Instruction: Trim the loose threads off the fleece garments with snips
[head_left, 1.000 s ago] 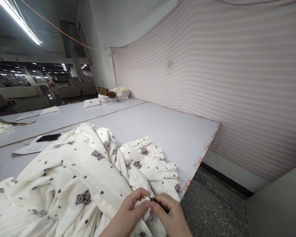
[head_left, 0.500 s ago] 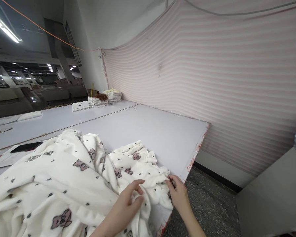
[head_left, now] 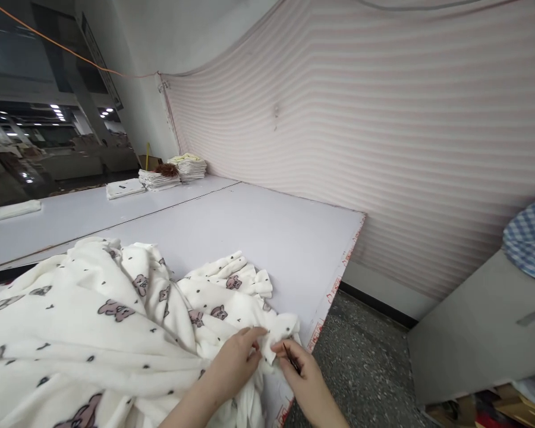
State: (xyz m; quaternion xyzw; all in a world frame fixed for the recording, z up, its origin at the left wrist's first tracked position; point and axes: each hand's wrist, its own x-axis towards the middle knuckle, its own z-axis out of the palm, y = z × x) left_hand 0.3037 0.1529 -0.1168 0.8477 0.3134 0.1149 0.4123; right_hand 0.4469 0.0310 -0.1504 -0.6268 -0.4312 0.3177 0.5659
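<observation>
A heap of white plush fabric [head_left: 129,333] printed with brown bears and small dark marks covers the near left of the table. My left hand [head_left: 238,362] lies over its right part, index finger stretched out to the cloth and thumb apart from it. Close by on the right, my right hand [head_left: 301,371] is closed around a small dark pointed tool [head_left: 289,355], mostly hidden by the fingers. The right fingertips touch a ruffled edge of the fabric [head_left: 285,327] near the table's right corner.
The pale table [head_left: 267,220] ends on the right at an edge with red-printed tape [head_left: 334,291]. Folded white cloth stacks [head_left: 160,179] stand at the back. A dark phone [head_left: 9,274] lies left. A grey cabinet [head_left: 477,333] with blue checked cloth [head_left: 532,238] stands right.
My right hand has moved left along the fabric edge, nearer my left hand. My left index finger now reaches the cloth beside it. The view has turned right.
</observation>
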